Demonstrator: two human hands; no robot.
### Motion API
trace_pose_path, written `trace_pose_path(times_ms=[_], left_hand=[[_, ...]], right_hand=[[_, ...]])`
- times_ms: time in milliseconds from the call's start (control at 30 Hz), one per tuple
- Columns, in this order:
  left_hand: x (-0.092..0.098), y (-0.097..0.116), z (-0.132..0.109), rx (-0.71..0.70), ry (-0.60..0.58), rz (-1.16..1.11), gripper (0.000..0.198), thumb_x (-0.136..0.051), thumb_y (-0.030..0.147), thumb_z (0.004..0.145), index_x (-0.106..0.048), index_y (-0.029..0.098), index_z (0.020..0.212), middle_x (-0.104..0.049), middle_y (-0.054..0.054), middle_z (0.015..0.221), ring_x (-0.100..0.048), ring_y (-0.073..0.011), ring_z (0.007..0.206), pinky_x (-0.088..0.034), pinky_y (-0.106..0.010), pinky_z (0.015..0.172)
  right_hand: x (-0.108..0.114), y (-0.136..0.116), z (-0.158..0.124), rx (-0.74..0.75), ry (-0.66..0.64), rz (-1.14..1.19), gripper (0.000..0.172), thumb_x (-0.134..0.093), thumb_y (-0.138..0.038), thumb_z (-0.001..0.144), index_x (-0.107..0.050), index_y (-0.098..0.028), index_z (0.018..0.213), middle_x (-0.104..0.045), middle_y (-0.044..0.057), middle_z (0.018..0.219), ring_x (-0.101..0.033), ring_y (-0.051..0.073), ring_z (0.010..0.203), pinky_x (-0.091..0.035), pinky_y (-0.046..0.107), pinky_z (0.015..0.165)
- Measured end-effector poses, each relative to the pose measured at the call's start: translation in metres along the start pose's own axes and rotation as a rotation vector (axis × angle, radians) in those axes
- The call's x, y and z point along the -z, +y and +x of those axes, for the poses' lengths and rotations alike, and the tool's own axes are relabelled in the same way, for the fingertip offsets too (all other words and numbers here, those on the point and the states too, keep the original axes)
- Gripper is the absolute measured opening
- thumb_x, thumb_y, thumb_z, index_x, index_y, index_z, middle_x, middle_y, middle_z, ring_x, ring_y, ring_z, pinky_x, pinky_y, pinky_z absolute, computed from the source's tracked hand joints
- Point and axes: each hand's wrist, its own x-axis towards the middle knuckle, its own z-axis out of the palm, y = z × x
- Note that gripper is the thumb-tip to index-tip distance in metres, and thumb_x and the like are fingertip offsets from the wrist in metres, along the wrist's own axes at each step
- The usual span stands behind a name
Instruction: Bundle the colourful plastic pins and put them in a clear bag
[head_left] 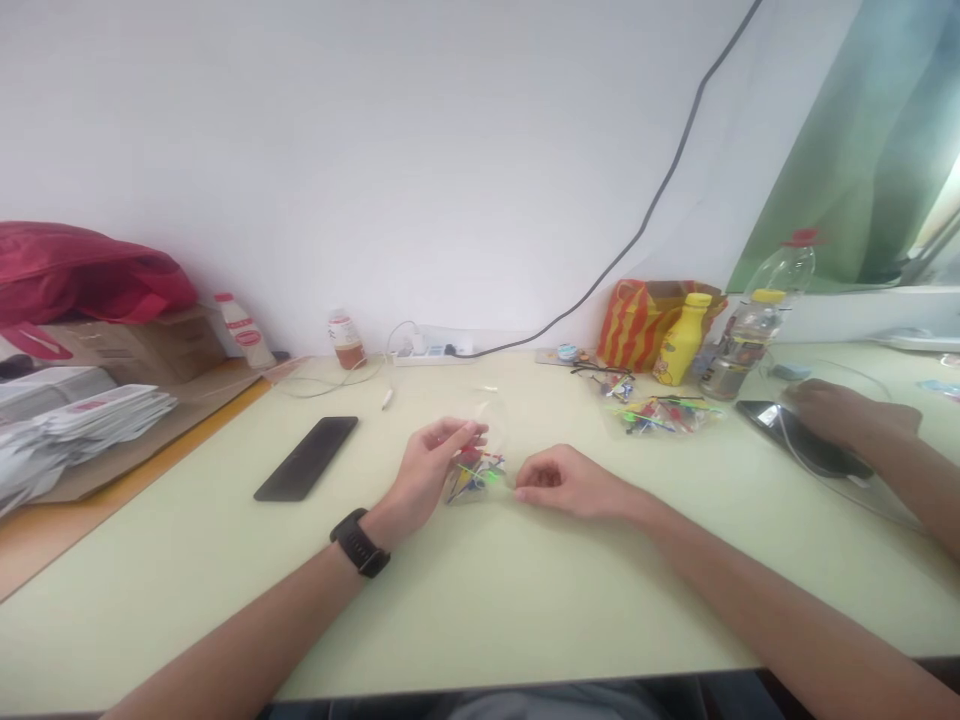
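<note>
A clear plastic bag of small colourful plastic pieces (474, 476), in red, blue, yellow, white and green, is in front of me on the table. My left hand (433, 470), with a black watch on its wrist, pinches the bag's upper left part between thumb and fingers. Just right of the bag is my right hand (566, 483), its fingers curled and the thumb against them. Whatever those fingertips hold, if anything, is too small or hidden to name. More bags of similar colourful pieces (664, 414) lie farther back on the right.
A black phone (306, 459) lies to the left. Behind stand a drink bottle (346, 340), a power strip (433, 354), a striped paper bag (637, 325), a yellow bottle (682, 340) and clear bottles (742, 345). At right, another person's hand (851, 415) is over a phone (802, 440).
</note>
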Motion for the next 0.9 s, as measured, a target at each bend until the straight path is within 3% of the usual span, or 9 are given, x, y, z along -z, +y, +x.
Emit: trace_pose_path(times_ms=[167, 333, 467, 533, 667, 900], left_hand=[[-0.001, 0.0, 0.0, 0.018, 0.021, -0.066, 0.024, -0.081, 0.042, 0.084, -0.077, 0.018, 0.084, -0.079, -0.01, 0.115, -0.072, -0.0206, 0.1, -0.057, -0.031, 0.082], [-0.004, 0.001, -0.002, 0.044, 0.018, -0.088, 0.026, -0.083, 0.043, 0.082, -0.076, 0.018, 0.083, -0.077, -0.01, 0.118, -0.073, -0.0218, 0.101, -0.059, -0.031, 0.08], [-0.011, 0.002, -0.007, 0.094, -0.056, -0.114, 0.024, -0.084, 0.039, 0.081, -0.076, 0.017, 0.085, -0.08, -0.01, 0.102, -0.075, -0.0216, 0.089, -0.06, -0.033, 0.079], [-0.014, 0.003, -0.01, 0.113, -0.125, -0.097, 0.025, -0.082, 0.04, 0.083, -0.077, 0.017, 0.089, -0.08, -0.011, 0.098, -0.075, -0.0234, 0.085, -0.06, -0.037, 0.078], [-0.012, 0.007, -0.01, 0.028, -0.147, -0.006, 0.029, -0.074, 0.044, 0.09, -0.081, 0.017, 0.097, -0.078, -0.013, 0.107, -0.071, -0.0279, 0.107, -0.057, -0.039, 0.092], [-0.008, 0.005, -0.006, -0.084, -0.127, 0.164, 0.026, -0.077, 0.041, 0.088, -0.083, 0.016, 0.091, -0.079, -0.01, 0.093, -0.07, -0.0227, 0.088, -0.057, -0.037, 0.086]], right_hand=[[-0.004, 0.001, 0.001, 0.026, 0.012, -0.062, 0.031, -0.067, -0.046, 0.088, -0.069, -0.016, 0.081, -0.059, -0.002, 0.067, -0.048, 0.012, 0.06, -0.036, 0.026, 0.055], [-0.002, -0.01, 0.003, 0.122, 0.301, -0.118, 0.032, -0.065, -0.049, 0.091, -0.069, -0.018, 0.094, -0.066, 0.002, 0.082, -0.056, 0.015, 0.07, -0.045, 0.028, 0.062], [-0.006, -0.021, 0.006, 0.164, 0.471, 0.027, 0.042, -0.071, -0.052, 0.087, -0.067, -0.021, 0.115, -0.071, 0.006, 0.102, -0.066, 0.019, 0.09, -0.053, 0.032, 0.075], [-0.008, -0.023, 0.006, 0.183, 0.476, 0.094, 0.033, -0.071, -0.048, 0.088, -0.071, -0.02, 0.107, -0.073, 0.006, 0.098, -0.067, 0.02, 0.09, -0.053, 0.032, 0.078], [-0.005, -0.02, 0.005, 0.167, 0.45, 0.19, 0.024, -0.07, -0.042, 0.09, -0.072, -0.018, 0.086, -0.07, 0.003, 0.079, -0.064, 0.017, 0.077, -0.051, 0.032, 0.074], [0.0, -0.017, 0.006, 0.148, 0.508, 0.253, 0.028, -0.076, -0.044, 0.085, -0.076, -0.019, 0.097, -0.073, 0.005, 0.092, -0.065, 0.019, 0.086, -0.051, 0.033, 0.078]])
